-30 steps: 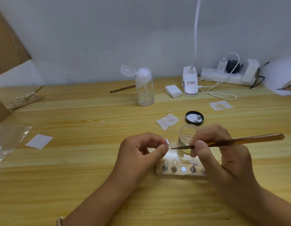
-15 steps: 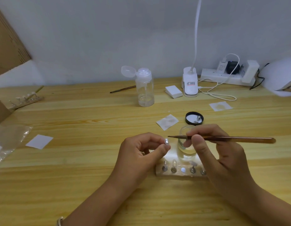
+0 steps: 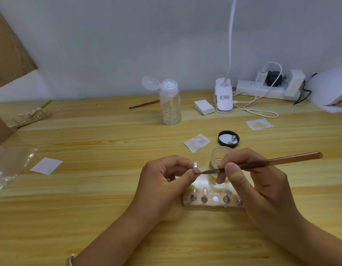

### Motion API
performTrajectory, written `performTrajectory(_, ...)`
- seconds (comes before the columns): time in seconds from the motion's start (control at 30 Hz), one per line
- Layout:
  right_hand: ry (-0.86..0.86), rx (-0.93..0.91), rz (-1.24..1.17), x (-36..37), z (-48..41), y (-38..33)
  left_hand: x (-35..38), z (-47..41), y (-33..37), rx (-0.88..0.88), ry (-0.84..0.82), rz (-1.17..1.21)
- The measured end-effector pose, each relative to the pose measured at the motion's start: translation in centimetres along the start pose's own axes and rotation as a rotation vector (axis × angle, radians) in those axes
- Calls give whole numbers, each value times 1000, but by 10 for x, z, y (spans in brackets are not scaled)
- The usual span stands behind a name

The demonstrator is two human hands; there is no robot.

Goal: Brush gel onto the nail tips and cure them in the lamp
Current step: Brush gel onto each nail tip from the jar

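The left forearm (image 3: 112, 237) and right forearm (image 3: 312, 244), in the lower part of the frame, are bare, as are the left hand (image 3: 162, 181) and right hand (image 3: 262, 189) near the centre. A thin, pale, metallic-looking bracelet (image 3: 70, 259) circles the left wrist at the bottom edge, lower left. The fingernails that show are short and plain.

A: The table (image 3: 101, 192) under both hands?
B: Wood, grained, smooth, low sheen.
A: The brush (image 3: 281, 160) in the right hand (image 3: 262, 185)?
B: Handle brown, glossy, translucent.
A: The nail tip (image 3: 195, 166) in the left hand (image 3: 162, 181)?
B: Pale, glossy. Also jar (image 3: 216, 158) behind the right hand: clear, smooth. Studs (image 3: 204, 199) between the hands: dull grey metal.
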State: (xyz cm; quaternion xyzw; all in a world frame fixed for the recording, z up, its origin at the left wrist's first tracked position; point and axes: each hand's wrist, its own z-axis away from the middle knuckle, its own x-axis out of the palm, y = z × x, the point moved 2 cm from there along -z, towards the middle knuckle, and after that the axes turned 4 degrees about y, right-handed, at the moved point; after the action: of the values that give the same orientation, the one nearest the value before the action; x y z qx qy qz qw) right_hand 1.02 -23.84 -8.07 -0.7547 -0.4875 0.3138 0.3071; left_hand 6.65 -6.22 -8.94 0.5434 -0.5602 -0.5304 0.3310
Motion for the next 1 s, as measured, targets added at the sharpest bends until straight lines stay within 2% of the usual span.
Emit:
performTrajectory(0.2,78,23,10,-2,-2,1,0,0,0,-21,-11,12)
performTrajectory(0.37,-1,38,-59,0,0,-1,0,0,0,-22,0,21)
performTrajectory(0.6,70,57,-45,-3,-3,-1,0,0,-1,-16,-18,14)
performTrajectory(1.0,32,12,-7,-1,-1,0,-1,-1,-4,-18,-39,4)
